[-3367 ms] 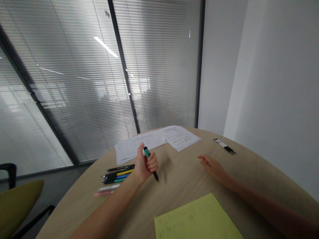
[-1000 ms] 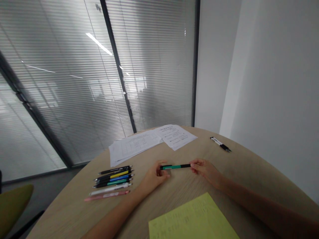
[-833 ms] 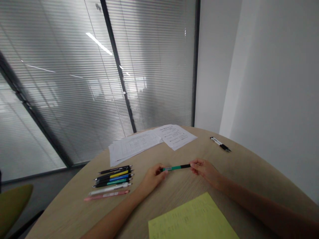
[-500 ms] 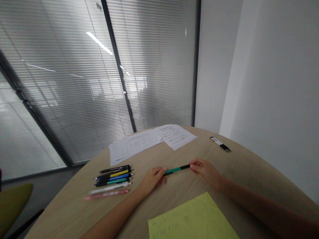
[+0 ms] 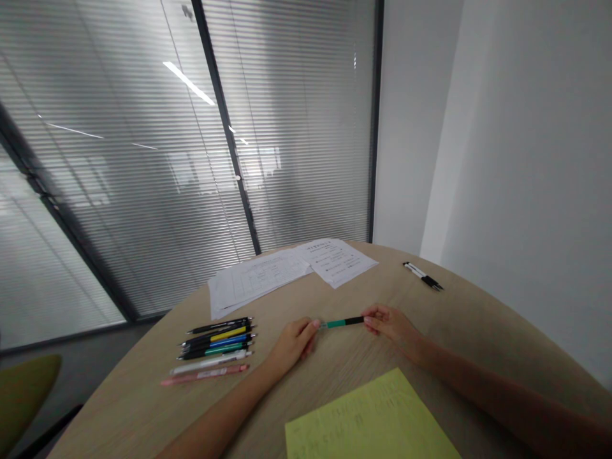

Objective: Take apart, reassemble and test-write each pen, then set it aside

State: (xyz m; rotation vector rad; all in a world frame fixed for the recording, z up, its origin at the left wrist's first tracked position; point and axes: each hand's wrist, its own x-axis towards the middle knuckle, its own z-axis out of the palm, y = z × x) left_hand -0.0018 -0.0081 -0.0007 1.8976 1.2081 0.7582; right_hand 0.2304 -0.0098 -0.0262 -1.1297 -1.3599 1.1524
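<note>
A green-and-black pen [image 5: 340,323] is stretched level between my two hands, above the tabletop. My left hand [image 5: 292,343] pinches its left end between thumb and forefinger. Next to those fingertips shows a short pale, see-through-looking section, and then the green barrel. The fingers of my right hand [image 5: 388,324] close on the black end at the right, and its tip is hidden in them. To the left of my left hand lies a row of several pens [image 5: 217,344], in black, yellow, blue, green, white and pink.
A yellow written-on sheet [image 5: 368,421] lies at the near edge. White printed papers [image 5: 268,274] lie at the far side of the round wooden table [image 5: 124,395]. Two white-and-black pens [image 5: 423,276] rest at the right. A green chair [image 5: 29,395] stands at the left.
The pen seems turned: the dark clip seen by my left fingers before no longer shows, and a pale section shows there instead. Both hands have hardly moved.
</note>
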